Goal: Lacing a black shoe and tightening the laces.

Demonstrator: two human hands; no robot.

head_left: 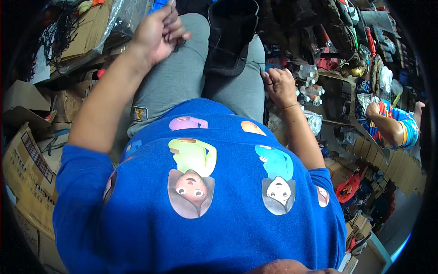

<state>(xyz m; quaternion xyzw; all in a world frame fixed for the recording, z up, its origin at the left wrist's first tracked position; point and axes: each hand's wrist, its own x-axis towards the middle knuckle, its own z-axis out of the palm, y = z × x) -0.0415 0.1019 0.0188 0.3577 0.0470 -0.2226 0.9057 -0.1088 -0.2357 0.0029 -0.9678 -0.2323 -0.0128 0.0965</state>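
what the curled left hand (157,32) pinches is too small to tell – right hand (279,86) loose, holding nothing – boxes (27,164) all around

Cluttered storeroom (cardboard boxes (27,169) everywhere)

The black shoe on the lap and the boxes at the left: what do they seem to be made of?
The black shoe looks like smooth leather or a synthetic imitation; its surface has a dull sheen. The boxes look like plain brown corrugated cardboard, matte, with creased, bent flaps.
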